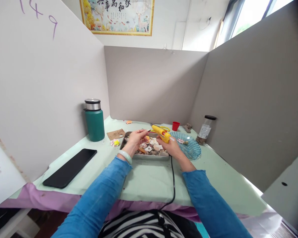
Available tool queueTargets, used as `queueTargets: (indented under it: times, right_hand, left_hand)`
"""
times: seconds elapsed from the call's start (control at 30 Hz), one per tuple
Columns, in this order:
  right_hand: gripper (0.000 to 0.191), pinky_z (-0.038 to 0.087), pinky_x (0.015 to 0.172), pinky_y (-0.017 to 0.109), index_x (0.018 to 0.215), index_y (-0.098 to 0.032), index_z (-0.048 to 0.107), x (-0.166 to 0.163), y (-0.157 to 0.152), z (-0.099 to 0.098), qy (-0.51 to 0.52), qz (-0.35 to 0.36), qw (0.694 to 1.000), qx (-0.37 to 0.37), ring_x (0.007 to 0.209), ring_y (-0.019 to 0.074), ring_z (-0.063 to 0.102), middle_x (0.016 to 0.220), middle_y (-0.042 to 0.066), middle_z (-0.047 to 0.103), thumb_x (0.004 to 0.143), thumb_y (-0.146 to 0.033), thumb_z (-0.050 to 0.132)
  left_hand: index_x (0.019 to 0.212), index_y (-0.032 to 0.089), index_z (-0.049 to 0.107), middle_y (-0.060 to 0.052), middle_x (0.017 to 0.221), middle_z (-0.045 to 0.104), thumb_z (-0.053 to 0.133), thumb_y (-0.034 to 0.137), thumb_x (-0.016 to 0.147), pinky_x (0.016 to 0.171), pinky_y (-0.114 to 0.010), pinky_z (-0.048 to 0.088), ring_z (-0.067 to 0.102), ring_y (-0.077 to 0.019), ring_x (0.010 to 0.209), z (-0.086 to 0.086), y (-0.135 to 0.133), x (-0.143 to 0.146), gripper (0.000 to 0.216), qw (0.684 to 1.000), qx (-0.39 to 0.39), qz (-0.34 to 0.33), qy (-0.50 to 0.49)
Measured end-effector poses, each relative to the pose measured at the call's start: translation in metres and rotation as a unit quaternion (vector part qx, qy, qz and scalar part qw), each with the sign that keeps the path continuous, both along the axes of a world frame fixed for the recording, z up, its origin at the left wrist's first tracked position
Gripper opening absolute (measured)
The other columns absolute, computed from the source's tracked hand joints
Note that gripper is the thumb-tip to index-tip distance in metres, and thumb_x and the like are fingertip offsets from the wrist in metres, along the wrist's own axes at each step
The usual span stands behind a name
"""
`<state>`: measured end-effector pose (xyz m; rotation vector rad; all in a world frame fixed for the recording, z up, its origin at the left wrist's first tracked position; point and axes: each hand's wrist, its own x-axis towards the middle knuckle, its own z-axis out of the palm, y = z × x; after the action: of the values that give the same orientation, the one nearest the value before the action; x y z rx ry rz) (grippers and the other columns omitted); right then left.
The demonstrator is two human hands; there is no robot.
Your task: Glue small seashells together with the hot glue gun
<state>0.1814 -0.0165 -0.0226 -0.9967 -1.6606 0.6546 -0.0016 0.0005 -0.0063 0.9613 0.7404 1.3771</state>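
Note:
In my right hand (171,146) is a yellow hot glue gun (161,132), its nozzle pointing left toward my other hand. A black cord (173,181) runs from below that hand down over the table's front edge. My left hand (137,138) has its fingers pinched together near the nozzle; whatever is between them is too small to name. Under both hands lies a metal tray (151,158) filled with seashells (152,145), partly hidden by the hands. Behind the glue gun are yellow-handled scissors (166,128).
A green bottle (94,124) and a black phone (71,168) are at left. Near the tray lie brown card (115,134) and a yellow-topped shell piece (115,142). At right are a blue glass plate (195,150), a red cup (175,126) and a jar (205,130). Grey partitions (154,82) enclose the table.

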Motion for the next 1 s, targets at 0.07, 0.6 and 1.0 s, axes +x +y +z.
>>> queueTargets:
  times: [0.07,0.6,1.0]
  right_hand:
    - [0.024,0.043,0.054,0.029,0.087,-0.018,0.066,0.002,0.002,-0.0023,-0.034,-0.009,0.999,0.011,0.062,0.0174,0.056,0.068,0.002,0.062,0.072,-0.037,0.063]
    - [0.018,0.045,0.066,0.029,0.087,-0.021,0.064,0.0032,-0.0012,-0.0033,-0.115,-0.007,0.99,0.075,0.071,0.0178,0.06,0.082,0.002,0.068,0.073,-0.027,0.054]
    - [0.018,0.043,0.063,0.028,0.087,-0.02,0.063,0.0034,-0.0031,-0.0022,-0.14,-0.009,0.985,0.095,0.066,0.0164,0.056,0.074,0.0,0.064,0.074,-0.025,0.052]
  left_hand:
    - [0.082,0.01,0.062,-0.005,0.071,0.066,0.074,0.017,0.067,0.053,-0.02,0.048,0.057,-0.0079,0.052,0.0014,-0.0004,0.0,0.021,1.0,-0.004,0.008,-0.016]
    - [0.078,0.009,0.063,-0.005,0.07,0.066,0.072,0.009,0.067,0.047,-0.018,0.044,0.048,-0.0035,0.045,0.0061,-0.0011,0.0012,0.014,0.999,-0.015,0.022,-0.045]
    - [0.077,0.008,0.065,-0.002,0.065,0.063,0.071,0.007,0.068,0.046,-0.016,0.043,0.046,-0.0025,0.044,0.0065,0.0004,0.0012,0.01,0.995,-0.037,0.006,-0.093]
